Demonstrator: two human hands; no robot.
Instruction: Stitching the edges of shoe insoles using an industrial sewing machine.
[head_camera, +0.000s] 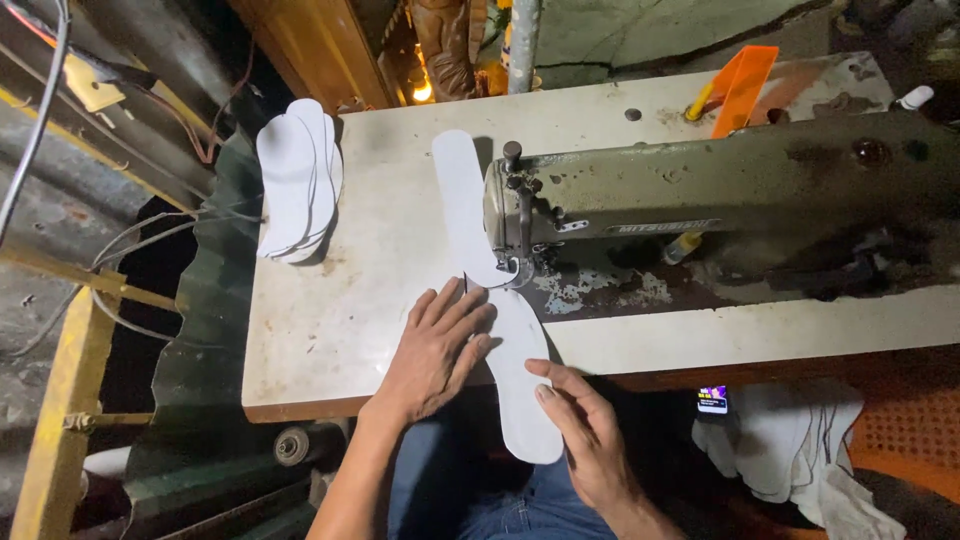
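A worn olive-green sewing machine (700, 195) stands on a white table (330, 330). Under its needle and presser foot (517, 268) lie white sole-shaped pieces: one (460, 200) stretches away behind the needle, another (525, 385) reaches toward me past the table's front edge. My left hand (437, 350) lies flat, fingers spread, on the near piece just left of the needle. My right hand (585, 430) touches the near piece's right edge with its fingertips, below the table edge.
A stack of white sole-shaped pieces (295, 180) sits at the table's far left corner. An orange plastic piece (742, 85) lies at the back right. White cloth (790, 440) hangs at the lower right, near a small lit screen (712, 400). Corrugated metal and wires are to the left.
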